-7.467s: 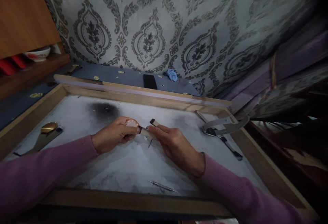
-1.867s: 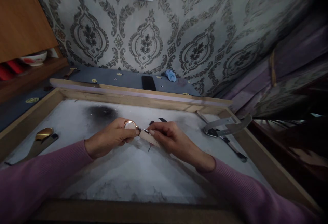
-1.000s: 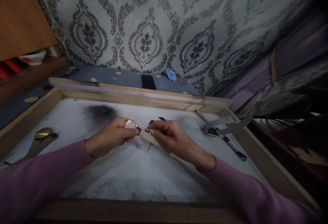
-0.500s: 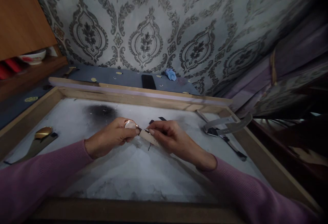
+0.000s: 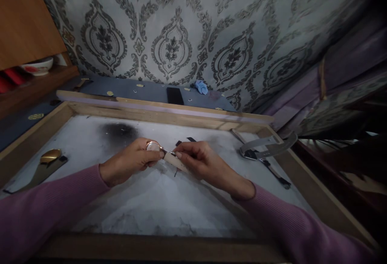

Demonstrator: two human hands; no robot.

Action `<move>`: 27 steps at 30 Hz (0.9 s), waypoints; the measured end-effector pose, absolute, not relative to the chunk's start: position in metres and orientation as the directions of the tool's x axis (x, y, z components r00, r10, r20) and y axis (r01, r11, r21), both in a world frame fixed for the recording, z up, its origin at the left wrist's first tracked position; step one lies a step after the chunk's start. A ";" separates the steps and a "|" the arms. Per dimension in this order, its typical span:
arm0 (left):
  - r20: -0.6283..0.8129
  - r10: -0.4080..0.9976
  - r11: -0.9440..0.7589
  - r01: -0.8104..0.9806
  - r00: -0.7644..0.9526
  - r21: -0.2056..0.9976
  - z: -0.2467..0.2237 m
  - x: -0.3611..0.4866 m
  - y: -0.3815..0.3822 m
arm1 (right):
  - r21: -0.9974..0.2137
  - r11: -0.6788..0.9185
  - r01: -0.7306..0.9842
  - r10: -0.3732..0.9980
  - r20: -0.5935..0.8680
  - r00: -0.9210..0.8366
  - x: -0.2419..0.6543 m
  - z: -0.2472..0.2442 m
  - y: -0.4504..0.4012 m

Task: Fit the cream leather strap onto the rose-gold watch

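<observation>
- The left hand (image 5: 133,162) is curled closed around a round, rose-gold watch case (image 5: 153,146), gripping it by the rim with fingers and thumb, just above the middle of the bench (image 5: 145,203).
- The right hand (image 5: 201,162) is pinched shut on a flat, pale tan strap (image 5: 175,161) where the strap meets the case; the thumb and forefinger also appear to press a small dark part at that joint, too small to identify.
- The strap runs down to the right from the case, under the right hand's fingers.
- The bench surface is a matte grey-white sheet, scuffed, with a sooty black smudge (image 5: 119,130) at the rear left; a raised wooden frame (image 5: 169,115) borders it.
- A thin dark pin (image 5: 175,172) lies just below the strap.
- A brass-coloured domed tool on a flat dark handle (image 5: 45,163) lies at the left edge, well apart from the hands.
- A curved grey metal tool (image 5: 266,148) lies at the right edge.
- Both sleeves (image 5: 45,207) are ribbed mauve knit.
</observation>
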State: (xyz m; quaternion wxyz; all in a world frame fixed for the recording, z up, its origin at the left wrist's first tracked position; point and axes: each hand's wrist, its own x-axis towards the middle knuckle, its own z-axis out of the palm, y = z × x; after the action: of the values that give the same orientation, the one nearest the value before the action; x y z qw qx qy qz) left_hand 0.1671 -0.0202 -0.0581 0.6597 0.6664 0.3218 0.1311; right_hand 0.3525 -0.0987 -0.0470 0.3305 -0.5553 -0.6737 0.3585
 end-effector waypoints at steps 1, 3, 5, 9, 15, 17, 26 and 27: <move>-0.249 0.601 0.076 0.256 0.759 0.964 -0.059 0.167 -0.020 | -0.851 0.124 0.510 0.985 0.045 -0.164 0.352 -0.047 -0.099; -0.245 0.599 0.071 0.255 0.762 0.964 -0.060 0.167 -0.020 | -0.855 0.117 0.505 0.986 0.038 -0.164 0.352 -0.048 -0.099; -0.244 0.601 0.064 0.258 0.762 0.964 -0.060 0.167 -0.020 | -0.856 0.115 0.504 0.985 0.035 -0.166 0.353 -0.048 -0.099; -0.253 0.602 0.072 0.264 0.757 0.962 -0.059 0.167 -0.021 | -0.851 0.133 0.508 0.983 0.048 -0.177 0.354 -0.048 -0.099; -0.249 0.601 0.072 0.258 0.759 0.963 -0.060 0.168 -0.020 | -0.845 0.125 0.519 0.982 0.032 -0.184 0.354 -0.051 -0.098; -0.240 0.600 0.052 0.262 0.763 0.964 -0.060 0.168 -0.020 | -0.852 0.114 0.511 0.983 0.022 -0.182 0.352 -0.050 -0.099; -0.221 0.621 0.003 0.279 0.752 0.960 -0.058 0.171 -0.023 | -0.943 -0.141 0.301 0.956 -0.208 -0.205 0.346 -0.049 -0.104; -0.226 0.622 0.001 0.288 0.750 0.958 -0.058 0.172 -0.023 | -0.942 -0.157 0.297 0.952 -0.224 -0.209 0.346 -0.049 -0.104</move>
State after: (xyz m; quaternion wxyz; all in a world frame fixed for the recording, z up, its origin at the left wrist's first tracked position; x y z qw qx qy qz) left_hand 0.1719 -0.0232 -0.0583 0.6269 0.6941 0.3277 0.1333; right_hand 0.3464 -0.1042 -0.0494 0.3099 -0.5473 -0.5707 0.5280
